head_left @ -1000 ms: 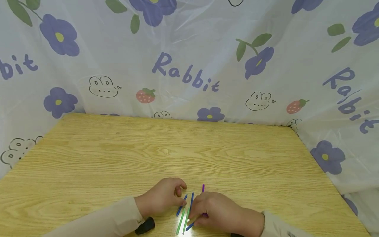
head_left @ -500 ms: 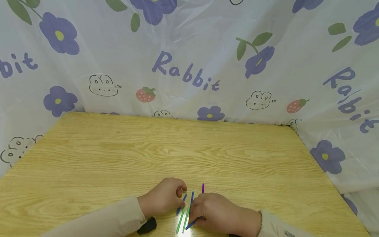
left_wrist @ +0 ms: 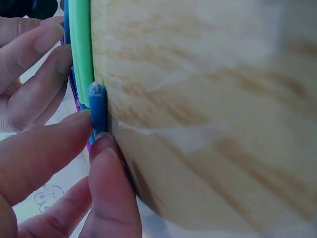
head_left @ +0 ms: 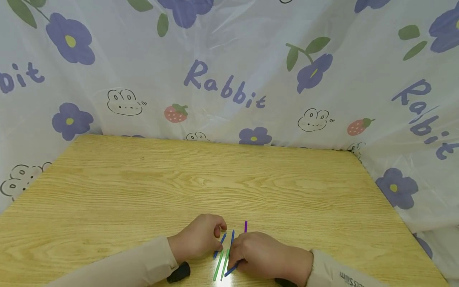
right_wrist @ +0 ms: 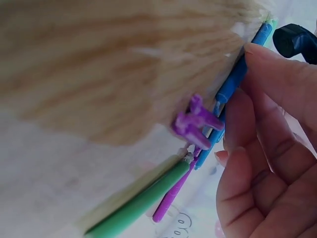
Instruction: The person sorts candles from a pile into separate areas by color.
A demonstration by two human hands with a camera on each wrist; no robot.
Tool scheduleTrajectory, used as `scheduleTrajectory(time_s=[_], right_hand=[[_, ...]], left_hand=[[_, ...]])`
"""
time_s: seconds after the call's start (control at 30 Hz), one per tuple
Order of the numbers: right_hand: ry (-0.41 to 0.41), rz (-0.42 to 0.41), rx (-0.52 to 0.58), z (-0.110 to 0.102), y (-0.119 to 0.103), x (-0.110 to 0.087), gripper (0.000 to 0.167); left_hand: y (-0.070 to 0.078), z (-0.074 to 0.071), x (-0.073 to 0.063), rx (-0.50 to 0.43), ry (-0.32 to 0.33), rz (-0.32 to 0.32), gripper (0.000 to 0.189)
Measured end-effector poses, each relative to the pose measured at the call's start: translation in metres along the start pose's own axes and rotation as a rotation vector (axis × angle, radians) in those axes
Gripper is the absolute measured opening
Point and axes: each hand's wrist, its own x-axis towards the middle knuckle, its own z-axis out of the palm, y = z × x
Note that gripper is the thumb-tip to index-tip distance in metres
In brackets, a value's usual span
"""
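Note:
Thin plastic-looking sticks lie close together at the table's near side in the head view. My left hand [head_left: 199,239] is at their left, its thumb and finger pinching a blue stick [left_wrist: 99,111] near one end. From the right, my right hand [head_left: 269,255] pinches another blue stick [right_wrist: 235,79] between thumb and finger; its lower end sticks out beneath the fingers. Between the hands are a green stick [head_left: 218,268], a second green stick [head_left: 225,264] and an upright-lying blue stick [head_left: 232,238]. A purple stick [head_left: 246,226] is partly hidden behind the right hand.
A small purple pronged piece [right_wrist: 195,124] shows beside the sticks in the right wrist view. A black object [head_left: 179,273] sits beside the left wrist. The wood-grain table [head_left: 201,171] reaches back to a printed curtain [head_left: 229,48].
My right hand's fingers have shifted slightly, and a purple bit visible under them one second ago is now hidden. My left hand stays nearly still; the head view tilts a little.

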Motion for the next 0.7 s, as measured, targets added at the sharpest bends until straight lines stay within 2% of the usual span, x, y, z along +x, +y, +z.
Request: scheduleTrajectory(time_s=[0.4, 0.7], right_hand=[[-0.021, -0.021, -0.033, -0.0014, -0.0004, 0.0033, 0.014], [-0.068, -0.028, -0.072, -0.0002, -0.0005, 0.0066, 0.021]], left_hand=[[-0.0002, -0.0005, 0.0, -0.029, -0.002, -0.006, 0.032], [0.0008, -0.0002, 0.0004, -0.01, -0.007, -0.019, 0.03]])
